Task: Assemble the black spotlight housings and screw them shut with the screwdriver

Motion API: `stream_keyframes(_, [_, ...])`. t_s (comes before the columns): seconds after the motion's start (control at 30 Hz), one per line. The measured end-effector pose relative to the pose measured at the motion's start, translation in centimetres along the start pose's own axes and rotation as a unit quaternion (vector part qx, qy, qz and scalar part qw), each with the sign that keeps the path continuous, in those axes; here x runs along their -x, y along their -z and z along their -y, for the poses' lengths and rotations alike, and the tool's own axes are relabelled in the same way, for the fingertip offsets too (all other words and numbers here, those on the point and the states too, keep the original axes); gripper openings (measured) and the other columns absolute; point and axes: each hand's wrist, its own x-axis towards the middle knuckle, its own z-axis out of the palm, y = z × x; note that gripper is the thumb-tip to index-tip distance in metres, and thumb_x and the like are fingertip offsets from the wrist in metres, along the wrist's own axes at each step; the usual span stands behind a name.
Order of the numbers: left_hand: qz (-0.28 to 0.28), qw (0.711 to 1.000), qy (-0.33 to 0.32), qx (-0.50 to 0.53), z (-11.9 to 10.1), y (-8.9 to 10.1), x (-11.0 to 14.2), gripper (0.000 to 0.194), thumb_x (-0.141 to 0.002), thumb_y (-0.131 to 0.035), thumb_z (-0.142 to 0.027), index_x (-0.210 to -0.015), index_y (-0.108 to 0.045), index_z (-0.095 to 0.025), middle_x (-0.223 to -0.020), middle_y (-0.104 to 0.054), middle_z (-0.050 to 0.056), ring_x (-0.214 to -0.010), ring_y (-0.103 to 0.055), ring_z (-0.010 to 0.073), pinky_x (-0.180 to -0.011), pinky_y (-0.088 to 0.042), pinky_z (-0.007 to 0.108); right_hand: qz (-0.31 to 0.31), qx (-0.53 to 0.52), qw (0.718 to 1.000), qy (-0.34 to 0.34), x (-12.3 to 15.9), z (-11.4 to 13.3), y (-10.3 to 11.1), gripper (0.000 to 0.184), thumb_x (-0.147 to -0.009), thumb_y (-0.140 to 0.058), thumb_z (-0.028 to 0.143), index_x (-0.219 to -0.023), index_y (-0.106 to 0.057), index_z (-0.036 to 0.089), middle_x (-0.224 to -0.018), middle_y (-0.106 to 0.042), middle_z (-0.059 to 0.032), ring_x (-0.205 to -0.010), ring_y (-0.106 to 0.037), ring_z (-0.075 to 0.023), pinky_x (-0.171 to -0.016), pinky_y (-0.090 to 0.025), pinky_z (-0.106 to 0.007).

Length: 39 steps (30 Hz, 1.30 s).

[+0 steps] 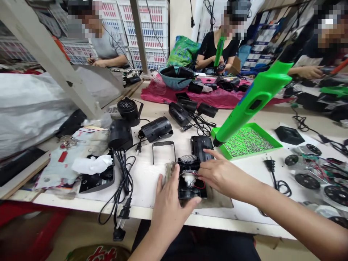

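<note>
well, we've got an open black housing [191, 192] at 6 o'clock on the white bench [146, 185], with a little motor [189, 178] inside. left hand [170, 206] is spread against its side, right hand [225, 177] is spread over it, no pinching. green tray of small metal parts [246, 142] at 2 o'clock, blue basket [176, 80] on pink cloth [163, 95] at 12, white crates [146, 36] behind.

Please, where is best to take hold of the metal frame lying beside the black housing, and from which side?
Pinch the frame by its far bar, coming from above and the far side. It seems a thin open shape lying flat, so fingers can pass through its middle, and that bar sits clear of your left hand and the black housing.
</note>
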Motion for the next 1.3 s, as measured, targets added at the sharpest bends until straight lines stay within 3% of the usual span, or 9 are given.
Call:
stream_keyframes(0.3, [0.002,1.000,-0.010,-0.003,0.1,0.0,-0.1,0.088,-0.083,-0.060,-0.044,-0.148,-0.004,-0.023,-0.146,-0.044,0.014,-0.135,-0.039,0.0256,-0.117,-0.016,0.053,-0.005,-0.106,0.994,-0.016,0.7,-0.7,-0.5,0.026,-0.095,-0.044,0.019,-0.082,-0.066,0.015,-0.072,-0.064,-0.0007,-0.067,-0.062,-0.0140,-0.109,-0.032,-0.046])
stream_keyframes(0.47, [0.017,1.000,-0.003,0.000,0.0,0.1,0.0,0.089,-0.083,-0.060,-0.046,-0.148,-0.005,-0.021,-0.146,-0.043,0.014,-0.136,-0.039,0.0245,-0.118,-0.015,0.052,-0.068,-0.084,0.994,-0.006,1.1,-0.3,-1.6,0.024,-0.094,-0.042,0.015,-0.085,-0.065,0.016,-0.072,-0.063,-0.0017,-0.066,-0.060,-0.0141,-0.105,-0.039,-0.047])
stream_keyframes(0.63, [0.009,1.000,-0.006,0.002,0.0,0.1,0.0,0.090,-0.082,-0.062,-0.046,-0.148,-0.005,-0.021,-0.148,-0.041,0.014,-0.137,-0.037,0.0260,-0.117,-0.016,0.054,-0.057,-0.070,0.994,-0.066,1.0,0.5,-1.6,0.018,-0.094,-0.046,0.019,-0.087,-0.062,0.016,-0.074,-0.062,-0.0015,-0.071,-0.061,-0.0160,-0.105,-0.037,-0.052])
stream_keyframes(0.87, [0.009,1.000,-0.004,0.002,0.0,0.0,-0.1,0.091,-0.080,-0.064,-0.045,-0.147,-0.006,-0.020,-0.148,-0.040,0.014,-0.137,-0.038,0.0241,-0.117,-0.017,0.055,-0.104,-0.083,0.991,-0.024,1.2,0.3,-0.7,0.014,-0.093,-0.046,0.012,-0.090,-0.059,0.016,-0.076,-0.063,-0.0014,-0.071,-0.061,-0.0150,-0.101,-0.041,-0.046])
stream_keyframes(1.07, [0.007,1.000,-0.006,-0.003,0.1,0.0,0.0,0.092,-0.080,-0.063,-0.046,-0.147,-0.005,-0.020,-0.149,-0.040,0.013,-0.137,-0.037,0.0228,-0.117,-0.017,0.055,-0.065,-0.061,0.996,-0.015,1.0,-0.1,-0.9,0.017,-0.093,-0.046,0.012,-0.093,-0.063,0.015,-0.071,-0.060,-0.0008,-0.067,-0.060,-0.0153,-0.100,-0.040,-0.048])
stream_keyframes(1.3, [0.007,1.000,-0.007,-0.006,0.1,-0.1,-0.1,0.092,-0.081,-0.063,-0.044,-0.147,-0.005,-0.020,-0.149,-0.039,0.013,-0.137,-0.037,0.0225,-0.117,-0.017,0.054,-0.061,-0.015,0.998,-0.027,0.8,0.6,-1.2,0.020,-0.092,-0.044,0.010,-0.083,-0.062,0.014,-0.067,-0.054,0.0000,-0.064,-0.058,-0.0160,-0.100,-0.040,-0.047])
